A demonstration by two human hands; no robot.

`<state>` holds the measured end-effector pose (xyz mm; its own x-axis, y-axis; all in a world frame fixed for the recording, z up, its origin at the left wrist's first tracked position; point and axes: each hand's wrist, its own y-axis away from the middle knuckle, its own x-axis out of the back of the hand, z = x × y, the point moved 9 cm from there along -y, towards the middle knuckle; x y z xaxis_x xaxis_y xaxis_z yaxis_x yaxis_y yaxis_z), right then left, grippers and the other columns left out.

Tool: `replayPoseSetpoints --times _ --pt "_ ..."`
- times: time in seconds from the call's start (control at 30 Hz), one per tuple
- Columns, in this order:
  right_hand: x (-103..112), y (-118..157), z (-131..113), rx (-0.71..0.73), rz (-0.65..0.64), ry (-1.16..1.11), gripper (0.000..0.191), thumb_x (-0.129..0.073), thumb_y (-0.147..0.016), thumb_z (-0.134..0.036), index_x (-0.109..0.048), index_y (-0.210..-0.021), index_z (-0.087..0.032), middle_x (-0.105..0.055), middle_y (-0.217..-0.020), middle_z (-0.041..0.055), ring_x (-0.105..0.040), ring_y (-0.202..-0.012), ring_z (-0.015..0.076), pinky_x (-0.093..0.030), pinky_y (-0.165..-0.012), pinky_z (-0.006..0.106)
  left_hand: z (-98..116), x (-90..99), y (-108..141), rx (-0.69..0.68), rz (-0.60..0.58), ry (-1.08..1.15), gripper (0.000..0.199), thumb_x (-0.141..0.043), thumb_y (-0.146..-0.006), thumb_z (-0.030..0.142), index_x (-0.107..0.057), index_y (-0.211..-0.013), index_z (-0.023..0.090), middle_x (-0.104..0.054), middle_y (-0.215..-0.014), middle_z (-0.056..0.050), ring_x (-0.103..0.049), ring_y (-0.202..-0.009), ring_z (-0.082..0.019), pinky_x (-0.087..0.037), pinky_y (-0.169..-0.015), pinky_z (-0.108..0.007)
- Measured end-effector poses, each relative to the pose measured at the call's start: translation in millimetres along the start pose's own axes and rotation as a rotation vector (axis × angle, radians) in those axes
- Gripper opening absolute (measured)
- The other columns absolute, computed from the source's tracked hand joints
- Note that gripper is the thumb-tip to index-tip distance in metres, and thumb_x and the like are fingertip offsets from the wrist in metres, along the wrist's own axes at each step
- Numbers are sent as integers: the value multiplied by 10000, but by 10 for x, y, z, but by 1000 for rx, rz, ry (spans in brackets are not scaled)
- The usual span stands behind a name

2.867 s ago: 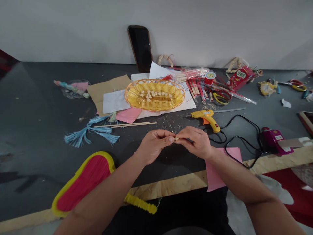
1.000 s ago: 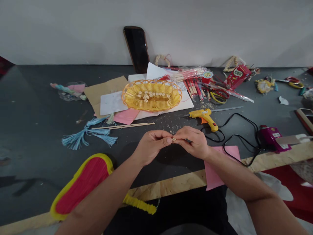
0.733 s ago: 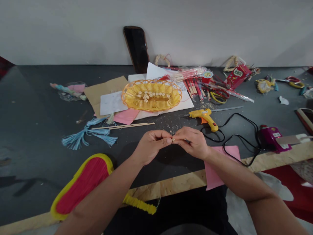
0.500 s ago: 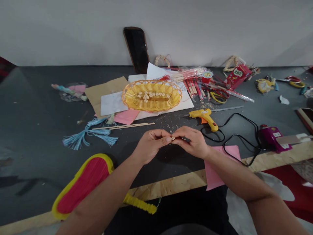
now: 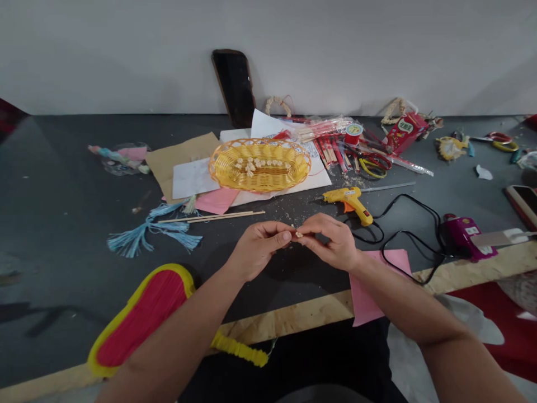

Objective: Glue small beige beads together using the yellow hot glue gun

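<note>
Between the fingertips of my right hand (image 5: 333,242) is a small cream flower-shaped piece (image 5: 299,234), pinched by thumb and forefinger. My left hand (image 5: 262,246) is closed close beside it, thumb against the bent forefinger; whatever it grips is hidden. Both hands hover over the dark tabletop in front of a yellow woven basket (image 5: 260,180). Several cream pieces (image 5: 250,166) like the pinched one lie inside that basket. Right of my hands rests a yellow glue gun (image 5: 349,198), its black cord curling across the table.
Two thin sticks (image 5: 218,216) and a blue tassel (image 5: 146,235) lie at left. A red-and-yellow fan (image 5: 145,313) is partly under my left forearm. Scissors (image 5: 375,164), a thread spool (image 5: 354,133) and wrapped sticks are behind. A phone (image 5: 235,89) leans on the wall.
The cream piece shows more clearly at my right fingertips, which have shifted slightly away from my left thumb. The rest of the table looks the same.
</note>
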<state>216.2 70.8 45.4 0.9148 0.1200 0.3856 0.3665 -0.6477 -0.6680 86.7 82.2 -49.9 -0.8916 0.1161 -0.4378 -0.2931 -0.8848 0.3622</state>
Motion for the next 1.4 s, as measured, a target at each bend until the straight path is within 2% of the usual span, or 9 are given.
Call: replayPoseSetpoints --times 0.2,0.43,0.93,1.03,1.17,1.4 --pt "-31 14 -4 32 -10 38 118 -705 -861 -143 -662 -962 -186 -724 -816 48 -687 -778 148 -590 -725 261 26 -55 23 5 -16 5 283 -937 -530 335 -789 -700 164 -726 -668 -15 -597 -634 -91 -458 -661 -219" --pt "-63 27 -1 34 -39 31 168 -681 -891 -177 -671 -1057 -192 -732 -854 54 -695 -798 148 -604 -732 264 18 -76 22 12 -51 -21 273 -919 -566 361 -780 -677 155 -714 -659 -13 -590 -643 -86 -442 -660 -209" --pt "-65 35 6 21 -28 6 143 -681 -893 -169 -695 -1033 -196 -738 -847 47 -696 -788 139 -599 -731 247 22 -59 26 -26 -68 -70 287 -888 -620 408 -780 -690 151 -686 -655 -16 -552 -654 -97 -415 -661 -232" --pt "-24 25 1 4 -3 13 139 -693 -883 -166 -689 -1021 -183 -735 -840 51 -695 -795 143 -595 -727 251 6 -42 26 -14 -40 -33 304 -903 -593 403 -800 -747 163 -698 -655 -17 -548 -638 -93 -412 -636 -224" --pt "5 10 0 -7 2 25 153 -707 -870 -163 -683 -1020 -184 -733 -834 46 -690 -785 140 -588 -718 252 22 -65 27 -8 -28 18 284 -931 -547 347 -798 -726 171 -721 -681 -16 -577 -644 -88 -434 -653 -216" --pt "-34 15 5 17 -15 34 166 -691 -881 -168 -684 -1044 -199 -734 -838 43 -694 -795 147 -586 -714 259 36 -65 28 -7 -33 25 259 -929 -554 307 -792 -719 163 -725 -679 -21 -588 -636 -94 -449 -655 -223"
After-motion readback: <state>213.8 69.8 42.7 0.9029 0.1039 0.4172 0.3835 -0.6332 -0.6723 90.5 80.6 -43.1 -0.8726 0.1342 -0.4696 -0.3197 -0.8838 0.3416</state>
